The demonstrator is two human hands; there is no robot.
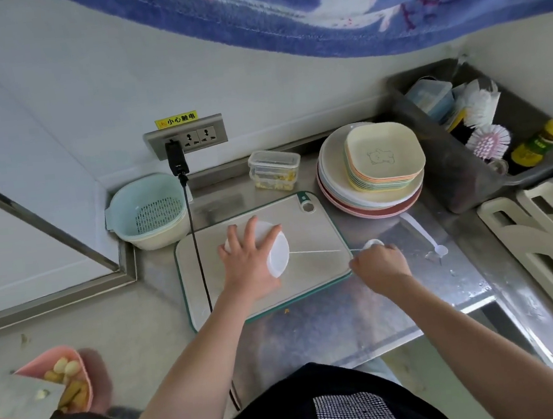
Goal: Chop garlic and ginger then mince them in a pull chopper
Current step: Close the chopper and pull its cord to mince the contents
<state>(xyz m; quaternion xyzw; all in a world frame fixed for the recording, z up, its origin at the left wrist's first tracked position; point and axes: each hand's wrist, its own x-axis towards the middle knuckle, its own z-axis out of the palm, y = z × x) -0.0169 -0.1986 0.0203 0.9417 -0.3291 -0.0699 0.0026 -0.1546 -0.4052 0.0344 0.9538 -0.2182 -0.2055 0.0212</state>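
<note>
Stood on the board: one white chopper, round and translucent, lid on top, contents hidden. Was pressed from above by the left hand, fingers spread over the lid. Ran rightward from its side, past the board's edge: one thin white cord, drawn out straight. Was gripped at the far end by the right hand, fingers curled round a small white ring handle. Lay flat on the steel worktop: one pale board with a green rim and a hole in one corner. Lay across its left part: one black cable from a wall plug. Behind it: one clear lidded box with yellow bits inside, one pale green strainer bowl, one stack of plates. To the right: one white spoon. At lower left: two pink dishes of garlic and ginger pieces, one cleaver laid over them.
</note>
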